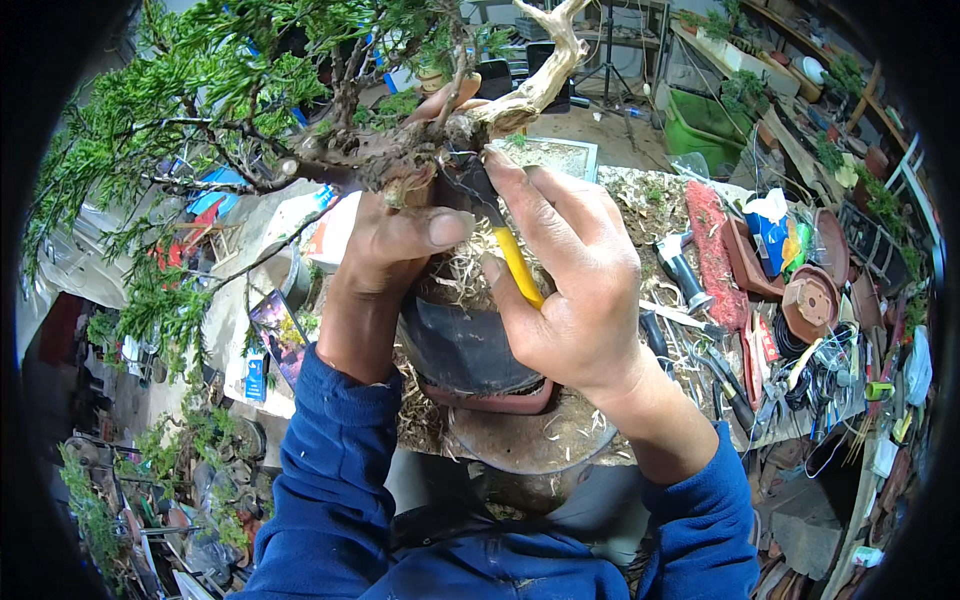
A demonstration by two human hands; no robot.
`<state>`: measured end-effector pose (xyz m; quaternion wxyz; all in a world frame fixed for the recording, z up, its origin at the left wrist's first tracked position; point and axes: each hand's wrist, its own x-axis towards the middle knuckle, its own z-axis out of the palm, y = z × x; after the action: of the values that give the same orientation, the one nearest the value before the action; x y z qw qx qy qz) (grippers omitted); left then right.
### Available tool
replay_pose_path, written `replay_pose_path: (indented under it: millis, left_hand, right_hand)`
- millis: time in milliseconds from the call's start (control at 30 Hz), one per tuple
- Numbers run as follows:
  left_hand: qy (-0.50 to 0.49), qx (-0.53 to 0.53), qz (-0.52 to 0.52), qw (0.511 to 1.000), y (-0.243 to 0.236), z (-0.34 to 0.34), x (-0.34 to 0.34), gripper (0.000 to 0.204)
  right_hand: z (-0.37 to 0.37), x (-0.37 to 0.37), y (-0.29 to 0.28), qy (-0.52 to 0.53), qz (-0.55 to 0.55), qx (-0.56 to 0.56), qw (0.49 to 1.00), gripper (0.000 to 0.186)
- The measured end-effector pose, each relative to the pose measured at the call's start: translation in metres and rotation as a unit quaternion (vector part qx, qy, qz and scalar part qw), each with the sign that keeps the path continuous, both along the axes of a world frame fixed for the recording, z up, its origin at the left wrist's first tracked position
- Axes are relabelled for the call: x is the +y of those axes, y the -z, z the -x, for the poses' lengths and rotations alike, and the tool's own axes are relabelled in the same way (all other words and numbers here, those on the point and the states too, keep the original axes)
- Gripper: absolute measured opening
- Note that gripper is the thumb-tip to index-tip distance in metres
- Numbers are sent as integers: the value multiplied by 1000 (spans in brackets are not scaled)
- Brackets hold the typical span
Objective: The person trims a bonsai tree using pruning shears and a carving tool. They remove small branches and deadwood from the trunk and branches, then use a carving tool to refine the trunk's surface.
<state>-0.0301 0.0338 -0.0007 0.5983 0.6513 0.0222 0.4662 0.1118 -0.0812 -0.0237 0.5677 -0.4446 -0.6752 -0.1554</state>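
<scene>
Bonsai tree [345, 160], green foliage [215, 75] spreading left (one branch [545, 75] bare, pale); yellow-handled tool [517, 265] slanted beneath

Pretty packed workshop, honestly. The bare floor [640, 148] shows brownish behind the workbench [232, 322], with a black tripod [609, 65] standing on it near a big green plastic tub [705, 128]. Upper right there's wooden shelving [790, 38] crammed with little potted plants, and translucent plastic sheeting [80, 252] bunched up on the left. Light's bright and whitish on the bench's left side, way darker underneath. Far edges go black, so can't make out walls there.
</scene>
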Motion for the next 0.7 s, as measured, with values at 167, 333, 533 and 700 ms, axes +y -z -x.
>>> replay_pose_path:
  millis: [167,333,533,700]
  left_hand:
    - [-36,38,9,999,-1,1,3,111]
    - [-42,39,20,998,0,1,2,98]
    - [-112,67,16,991,-4,-8,-1,84]
    - [-96,60,25,993,-3,-9,1,90]
  right_hand:
    - [6,-2,0,-67,14,70,995,62]
    - [18,-19,1,-142,111,202,963,61]
    - [15,-22,3,-207,150,342,904,69]
    - [9,-30,0,-218,175,342,897,71]
